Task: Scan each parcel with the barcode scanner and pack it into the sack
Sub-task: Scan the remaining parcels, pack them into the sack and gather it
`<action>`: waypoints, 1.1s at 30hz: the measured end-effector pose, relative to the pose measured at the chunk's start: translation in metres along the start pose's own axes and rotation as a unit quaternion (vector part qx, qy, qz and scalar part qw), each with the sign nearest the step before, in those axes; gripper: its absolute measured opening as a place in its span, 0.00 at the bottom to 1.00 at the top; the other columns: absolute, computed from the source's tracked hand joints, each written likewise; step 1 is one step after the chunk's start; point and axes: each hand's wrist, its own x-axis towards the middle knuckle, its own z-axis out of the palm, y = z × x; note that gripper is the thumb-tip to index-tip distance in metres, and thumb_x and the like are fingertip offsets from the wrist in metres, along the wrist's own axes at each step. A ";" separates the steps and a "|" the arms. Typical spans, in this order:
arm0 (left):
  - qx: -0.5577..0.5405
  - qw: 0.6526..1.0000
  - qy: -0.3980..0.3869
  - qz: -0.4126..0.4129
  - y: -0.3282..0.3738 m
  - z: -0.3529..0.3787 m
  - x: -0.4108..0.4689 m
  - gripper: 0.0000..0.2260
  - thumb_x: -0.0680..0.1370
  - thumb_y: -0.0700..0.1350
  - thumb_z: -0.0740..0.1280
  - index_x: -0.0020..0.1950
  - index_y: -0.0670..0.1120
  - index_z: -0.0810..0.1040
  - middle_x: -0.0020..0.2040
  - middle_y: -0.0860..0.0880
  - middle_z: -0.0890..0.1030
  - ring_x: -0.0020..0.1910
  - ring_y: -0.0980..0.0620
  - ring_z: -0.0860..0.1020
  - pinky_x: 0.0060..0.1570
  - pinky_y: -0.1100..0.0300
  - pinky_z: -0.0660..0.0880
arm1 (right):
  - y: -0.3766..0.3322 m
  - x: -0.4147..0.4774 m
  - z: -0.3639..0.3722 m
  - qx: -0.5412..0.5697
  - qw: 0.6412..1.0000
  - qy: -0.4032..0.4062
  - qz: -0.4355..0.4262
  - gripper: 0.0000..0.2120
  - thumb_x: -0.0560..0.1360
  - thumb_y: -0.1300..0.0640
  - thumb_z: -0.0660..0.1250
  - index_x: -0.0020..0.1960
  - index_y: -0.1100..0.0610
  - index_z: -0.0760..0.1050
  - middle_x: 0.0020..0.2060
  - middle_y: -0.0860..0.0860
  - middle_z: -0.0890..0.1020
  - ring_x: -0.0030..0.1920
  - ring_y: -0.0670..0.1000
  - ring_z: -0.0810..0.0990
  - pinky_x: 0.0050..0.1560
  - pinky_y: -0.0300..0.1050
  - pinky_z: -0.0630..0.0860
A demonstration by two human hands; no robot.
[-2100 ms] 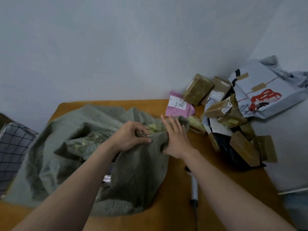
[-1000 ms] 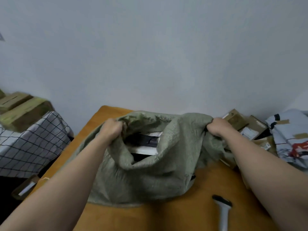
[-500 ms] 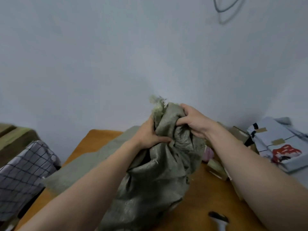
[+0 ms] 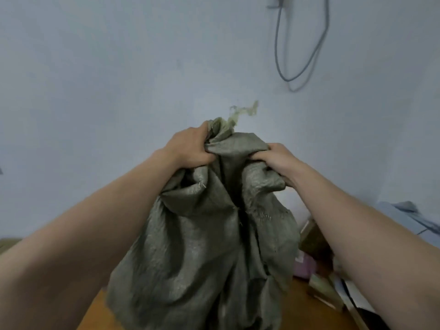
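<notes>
Two arms: stretched forward and raised
Left hand (image 4: 190, 150): fingers curled tight round the bunched top of the sack (image 4: 202, 246)
Right hand (image 4: 273, 158): grips the sack top too, just beside the left
Sack: held upright over the table (image 4: 302, 313), parcels (image 4: 314, 241) near its right side

The sack (image 4: 202, 246) runs off-frame below (nearby parcels (image 4: 312, 241) blurred).

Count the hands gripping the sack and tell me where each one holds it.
2. The left hand grips the bunched top of the sack on the left; the right hand grips it on the right. No other hands show.
</notes>
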 end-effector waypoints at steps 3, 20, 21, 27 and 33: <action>0.024 0.998 0.037 0.043 -0.002 -0.013 -0.020 0.46 0.62 0.72 0.77 0.66 0.47 0.62 0.43 0.48 0.80 0.41 0.41 0.78 0.42 0.47 0.75 | -0.014 -0.010 -0.007 -0.218 0.970 -0.056 -0.091 0.25 0.63 0.41 0.83 0.55 0.49 0.81 0.48 0.45 0.86 0.49 0.46 0.84 0.49 0.41 0.79; 0.194 0.967 0.161 0.017 -0.019 -0.071 0.029 0.39 0.63 0.84 0.59 0.52 0.52 0.75 0.36 0.51 0.74 0.39 0.42 0.78 0.39 0.53 0.70 | -0.084 0.047 -0.012 -0.532 0.797 0.101 -0.268 0.26 0.68 0.26 0.71 0.42 0.51 0.77 0.37 0.49 0.79 0.39 0.54 0.77 0.38 0.47 0.72; 0.216 0.968 0.129 0.022 -0.021 -0.063 0.027 0.38 0.63 0.85 0.58 0.51 0.53 0.74 0.35 0.52 0.72 0.39 0.42 0.77 0.39 0.53 0.71 | -0.078 0.044 -0.007 -0.560 0.786 0.068 -0.254 0.27 0.67 0.26 0.71 0.42 0.51 0.77 0.38 0.49 0.79 0.40 0.54 0.78 0.39 0.48 0.74; 0.152 0.966 0.208 -0.037 -0.035 -0.070 0.036 0.39 0.63 0.84 0.62 0.53 0.51 0.76 0.39 0.49 0.76 0.41 0.42 0.78 0.42 0.53 0.72 | -0.096 0.064 -0.008 -0.532 0.783 0.169 -0.274 0.21 0.73 0.36 0.73 0.44 0.53 0.74 0.40 0.52 0.80 0.41 0.57 0.77 0.39 0.49 0.72; 0.157 0.976 0.136 -0.069 -0.056 -0.043 0.021 0.38 0.61 0.84 0.63 0.52 0.53 0.73 0.40 0.51 0.74 0.44 0.41 0.80 0.43 0.52 0.74 | -0.056 0.065 0.016 -0.565 0.790 0.085 -0.220 0.17 0.75 0.42 0.73 0.47 0.53 0.72 0.45 0.54 0.81 0.43 0.56 0.77 0.40 0.49 0.69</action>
